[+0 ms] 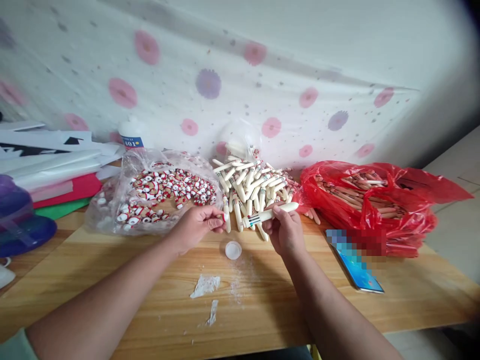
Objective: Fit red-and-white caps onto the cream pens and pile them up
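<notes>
Head: right hand (288, 232) holds pen (265, 216) crosswise, striped end leftward; left hand (198, 226) pinches piece (225, 217).

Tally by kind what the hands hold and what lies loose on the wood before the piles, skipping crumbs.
Thick cream pen, in the right hand: 1
Small red-and-white piece, in the left hand: 1
Phone: 1
Round dish: 1
White scraps: 2
Total: 6

One held pen (263, 216), one phone (356, 265), one bottle (132, 134), one cap (233, 250), two scraps (205, 286).
</notes>
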A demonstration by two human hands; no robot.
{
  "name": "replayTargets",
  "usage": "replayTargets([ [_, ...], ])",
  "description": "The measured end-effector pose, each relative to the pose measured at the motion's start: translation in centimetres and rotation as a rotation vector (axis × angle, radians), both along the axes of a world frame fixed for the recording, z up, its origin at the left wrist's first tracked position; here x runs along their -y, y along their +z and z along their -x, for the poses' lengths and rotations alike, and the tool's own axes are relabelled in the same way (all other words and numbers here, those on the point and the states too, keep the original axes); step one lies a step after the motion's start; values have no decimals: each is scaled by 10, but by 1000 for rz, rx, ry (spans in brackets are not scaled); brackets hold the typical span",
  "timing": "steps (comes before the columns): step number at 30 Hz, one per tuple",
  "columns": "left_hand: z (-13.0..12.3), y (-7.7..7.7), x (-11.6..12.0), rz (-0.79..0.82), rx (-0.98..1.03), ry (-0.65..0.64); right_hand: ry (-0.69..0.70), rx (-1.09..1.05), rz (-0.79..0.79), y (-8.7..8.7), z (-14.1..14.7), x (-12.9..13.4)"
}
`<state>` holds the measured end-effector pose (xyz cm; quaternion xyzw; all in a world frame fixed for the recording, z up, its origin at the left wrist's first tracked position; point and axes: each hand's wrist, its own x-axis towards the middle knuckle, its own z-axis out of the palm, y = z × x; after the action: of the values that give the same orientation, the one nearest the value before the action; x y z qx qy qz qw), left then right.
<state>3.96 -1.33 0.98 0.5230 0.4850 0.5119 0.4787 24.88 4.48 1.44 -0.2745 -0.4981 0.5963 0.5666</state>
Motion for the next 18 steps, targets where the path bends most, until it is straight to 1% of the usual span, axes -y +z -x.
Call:
replayTargets([
  [2,-4,1,3,1,32,-48,4,-68,8,3,2,3],
  [4,-8,1,6,4,60,-70,14,-91,6,4,5,6],
  [12,-12,1,9,25,108,-95,3,-89,-13,-1,8,7],
  [18,-15,2,13,12,65,-93,4,-70,-133,-12,9,14],
])
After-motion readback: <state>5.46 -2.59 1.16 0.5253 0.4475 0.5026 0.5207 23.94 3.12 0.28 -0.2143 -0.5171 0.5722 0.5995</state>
